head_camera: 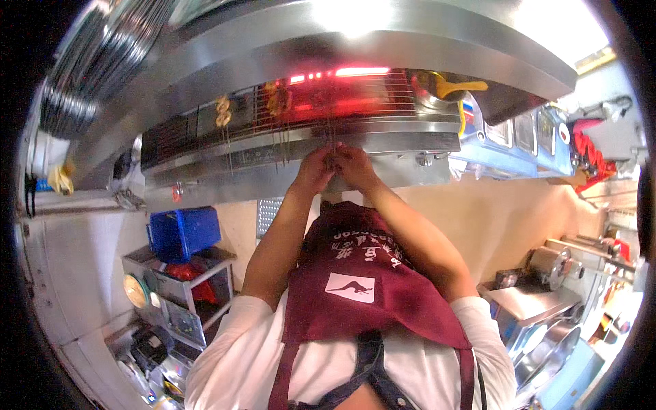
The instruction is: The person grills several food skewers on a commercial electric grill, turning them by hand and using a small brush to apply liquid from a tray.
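My left hand (313, 169) and my right hand (353, 165) meet at the front edge of a lit grill (353, 100). Between them they grip the ends of several thin skewers (331, 120), which reach in over the red glow. The food on these skewers is too blurred to tell. Left of my hands, a bunch of food skewers (277, 98) lies on the wire rack with its sticks hanging over the front. Farther left rests another skewer of browned food pieces (223, 113).
A steel hood (246, 56) overhangs the grill. At the grill's right end stands a metal pot (428, 95) with a yellow-handled brush (464, 88). Beyond it is a blue counter (512, 151). A blue bin (184, 233) stands on a metal stand at the left.
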### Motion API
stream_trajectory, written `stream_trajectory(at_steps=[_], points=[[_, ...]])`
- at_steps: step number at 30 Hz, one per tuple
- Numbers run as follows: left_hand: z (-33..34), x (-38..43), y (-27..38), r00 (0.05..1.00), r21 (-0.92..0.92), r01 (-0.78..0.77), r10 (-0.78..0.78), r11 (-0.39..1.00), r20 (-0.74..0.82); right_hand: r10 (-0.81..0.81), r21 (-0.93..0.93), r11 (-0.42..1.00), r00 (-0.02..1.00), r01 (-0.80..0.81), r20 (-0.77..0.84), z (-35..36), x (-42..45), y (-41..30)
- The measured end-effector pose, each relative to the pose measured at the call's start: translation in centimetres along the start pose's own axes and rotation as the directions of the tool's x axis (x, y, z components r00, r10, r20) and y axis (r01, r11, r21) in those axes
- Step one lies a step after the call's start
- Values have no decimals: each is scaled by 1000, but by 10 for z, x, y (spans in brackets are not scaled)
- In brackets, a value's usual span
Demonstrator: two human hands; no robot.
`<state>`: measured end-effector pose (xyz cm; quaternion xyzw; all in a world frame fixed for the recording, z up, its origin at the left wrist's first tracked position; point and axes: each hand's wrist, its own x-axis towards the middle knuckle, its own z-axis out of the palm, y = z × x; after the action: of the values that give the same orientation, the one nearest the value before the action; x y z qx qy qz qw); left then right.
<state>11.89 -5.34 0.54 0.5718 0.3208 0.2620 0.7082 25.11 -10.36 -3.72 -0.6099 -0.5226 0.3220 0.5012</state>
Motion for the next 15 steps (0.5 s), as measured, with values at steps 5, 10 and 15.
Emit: stream_trajectory(at_steps=[5,10,15], points=[[-6,-2,2,974,629,-213,212,748,78,287,380,887,958,-263,-8,-3,-8,-16],[-3,21,-50,985,-440,-3,79,898,156,630,778,296,725,-555,277,-20,-6,-37],[4,19,-25,977,-718,211,-155,664,144,684,663,418,695,-621,219,-14,-3,-43]])
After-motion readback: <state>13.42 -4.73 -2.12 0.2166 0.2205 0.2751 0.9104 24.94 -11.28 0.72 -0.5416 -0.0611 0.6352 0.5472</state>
